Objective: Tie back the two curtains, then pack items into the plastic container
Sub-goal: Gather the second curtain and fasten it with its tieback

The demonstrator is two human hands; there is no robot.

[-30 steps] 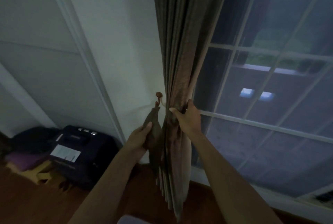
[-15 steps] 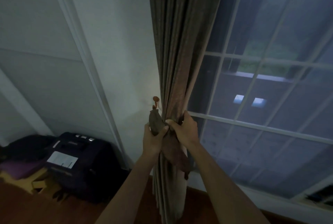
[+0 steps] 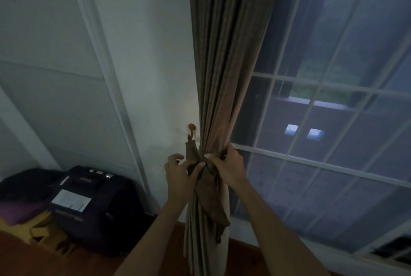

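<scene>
Dark luggage sat on the wooden floor at far left, against the pale wall. Beside the wall's small round hook, the left hand pinched the brown tieback that hung from it, thumb and fingers closed on the fabric. Just to its right, the right hand clamped the gathered brown curtain, bunching it at the window's left edge. The tieback's loose end draped across the curtain's front.

Dark suitcase on wooden floor, white wall, gridded window
</scene>
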